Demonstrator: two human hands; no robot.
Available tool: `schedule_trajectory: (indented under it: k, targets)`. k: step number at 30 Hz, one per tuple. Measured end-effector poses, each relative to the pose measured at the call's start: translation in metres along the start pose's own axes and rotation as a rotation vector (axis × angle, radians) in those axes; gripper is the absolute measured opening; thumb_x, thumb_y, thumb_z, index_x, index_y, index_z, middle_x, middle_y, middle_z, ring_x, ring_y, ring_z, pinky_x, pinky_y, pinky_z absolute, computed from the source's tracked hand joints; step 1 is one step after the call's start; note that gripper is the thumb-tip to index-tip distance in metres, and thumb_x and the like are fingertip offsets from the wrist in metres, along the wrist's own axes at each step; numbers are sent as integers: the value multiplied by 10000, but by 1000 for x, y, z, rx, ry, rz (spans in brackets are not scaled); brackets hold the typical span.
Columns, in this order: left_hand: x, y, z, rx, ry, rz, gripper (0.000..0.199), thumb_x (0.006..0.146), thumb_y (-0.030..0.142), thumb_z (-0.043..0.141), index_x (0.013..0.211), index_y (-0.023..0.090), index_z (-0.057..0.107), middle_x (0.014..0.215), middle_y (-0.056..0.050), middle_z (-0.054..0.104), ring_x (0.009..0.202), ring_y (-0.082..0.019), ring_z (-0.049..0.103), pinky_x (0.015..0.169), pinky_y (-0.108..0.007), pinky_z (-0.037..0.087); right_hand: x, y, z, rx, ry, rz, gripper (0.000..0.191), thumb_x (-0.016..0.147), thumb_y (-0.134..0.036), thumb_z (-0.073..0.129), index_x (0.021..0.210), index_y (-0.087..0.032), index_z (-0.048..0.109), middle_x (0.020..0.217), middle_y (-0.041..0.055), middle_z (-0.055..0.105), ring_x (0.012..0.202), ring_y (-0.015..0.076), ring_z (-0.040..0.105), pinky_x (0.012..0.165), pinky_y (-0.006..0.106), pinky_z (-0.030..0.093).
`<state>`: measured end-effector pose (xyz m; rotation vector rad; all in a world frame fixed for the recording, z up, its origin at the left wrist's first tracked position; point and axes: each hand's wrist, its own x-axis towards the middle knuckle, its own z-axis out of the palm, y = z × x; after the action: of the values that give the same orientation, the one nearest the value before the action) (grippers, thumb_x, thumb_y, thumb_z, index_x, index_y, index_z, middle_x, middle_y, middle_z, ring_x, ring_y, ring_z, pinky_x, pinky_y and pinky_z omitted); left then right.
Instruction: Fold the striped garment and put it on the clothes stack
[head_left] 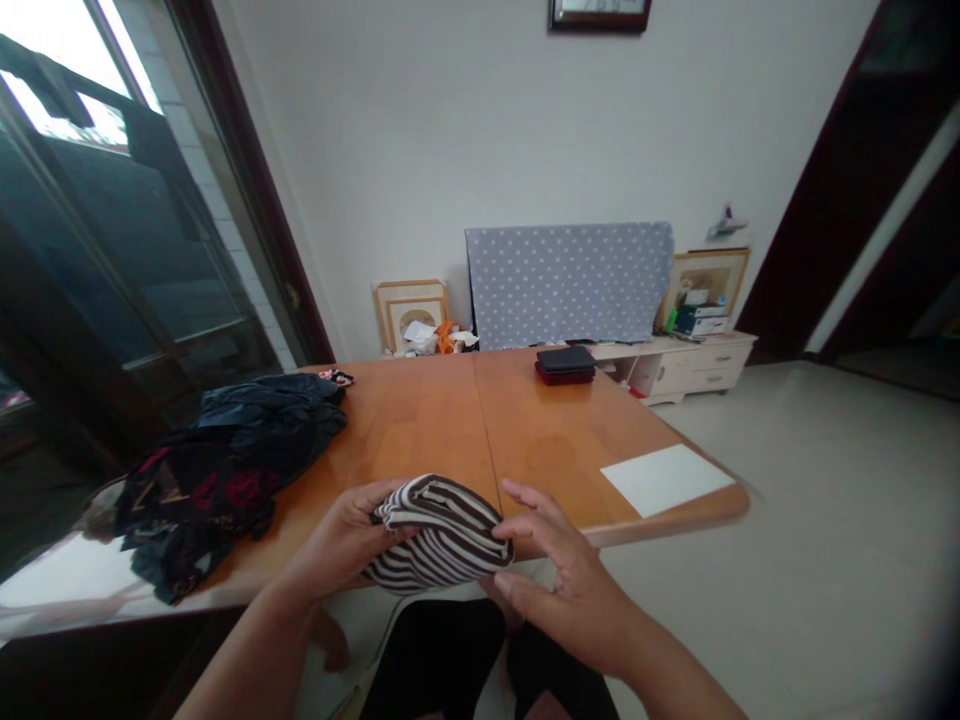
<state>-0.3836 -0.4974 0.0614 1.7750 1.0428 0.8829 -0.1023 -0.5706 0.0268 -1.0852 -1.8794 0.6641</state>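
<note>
The person's left hand (pixel 365 530) grasps the left end of a folded, striped cloth (pixel 450 545), thumb on the side facing the person and fingers behind. The right hand (pixel 566 580) is loosely spread at the cloth's other end, with 1 fingertip and the thumb tip against it and another finger raised clear. The 2 hands hold the cloth up, tilted, at the middle of the near edge of the wooden table (pixel 405 430).

A heap of dark clothes (pixel 247 450) spreads along the table's left side, from near the far left corner to the near edge. A stack of folded dark cloths (pixel 565 365) lies by the far edge, right of the middle seam. A white sheet (pixel 667 480) lies flat at the near right corner.
</note>
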Motion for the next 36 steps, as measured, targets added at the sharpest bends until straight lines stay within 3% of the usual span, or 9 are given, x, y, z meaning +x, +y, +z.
schedule_trajectory:
  k: [6, 11, 16, 19, 23, 26, 30, 36]
  targets:
    - [0, 9, 7, 6, -25, 37, 330, 745, 291, 777, 1062, 201, 767, 927, -50, 770, 858, -220, 701, 811, -310, 557, 3, -7, 4, -126, -60, 13, 220, 835, -347, 689, 1031, -256, 648, 1503, 72, 437, 1391, 269, 393, 1105, 462, 376]
    - [-1, 6, 11, -48, 22, 33, 305, 772, 251, 753, 1072, 204, 772, 951, -53, 771, 870, -221, 700, 820, -310, 554, 4, -3, 12, -260, -41, 15, 452, 841, -366, 689, 1266, -264, 574, 1486, 97, 462, 1354, 291, 431, 1116, 494, 365]
    - [-3, -2, 14, -279, -12, -43, 350, 792, 244, 728, 1136, 183, 745, 949, -72, 771, 818, -218, 708, 778, -318, 562, -2, 8, 17, -188, -41, -66, 197, 887, -212, 591, 1083, -230, 603, 1345, 86, 567, 1295, 233, 491, 1080, 409, 412]
    - [-3, 1, 16, -301, -67, -77, 353, 774, 202, 715, 1125, 181, 749, 938, -72, 771, 840, -226, 711, 808, -334, 559, -5, 13, 15, -159, -54, -78, 198, 877, -180, 591, 1067, -232, 611, 1299, 76, 595, 1264, 224, 515, 1069, 396, 417]
    - [0, 5, 18, -227, -141, -70, 383, 750, 185, 708, 1131, 185, 746, 942, -67, 769, 947, -245, 697, 905, -372, 535, -5, 13, 10, -101, -82, -3, 239, 846, -286, 683, 1073, -242, 623, 1290, 77, 593, 1213, 241, 547, 1022, 402, 451]
    - [1, 4, 23, -187, -146, -77, 405, 759, 178, 677, 1160, 198, 733, 985, -60, 764, 996, -244, 683, 930, -386, 529, 0, 9, 7, -25, 18, -22, 260, 867, -321, 674, 1112, -255, 617, 1322, 71, 569, 1231, 233, 530, 1035, 397, 436]
    - [2, 6, 31, -103, -192, -78, 417, 749, 149, 666, 1153, 222, 739, 1037, -41, 756, 976, -231, 681, 900, -354, 537, 12, 3, 7, -26, 160, -90, 239, 923, -258, 597, 1160, -267, 625, 1131, 55, 631, 1069, 197, 586, 925, 352, 473]
    - [2, 11, 37, -111, -264, -58, 474, 739, 107, 622, 1184, 231, 729, 1078, -34, 747, 1017, -232, 663, 930, -354, 513, 18, -1, 13, -134, 195, -186, 144, 882, -179, 625, 995, -245, 687, 909, 33, 626, 867, 177, 587, 756, 310, 455]
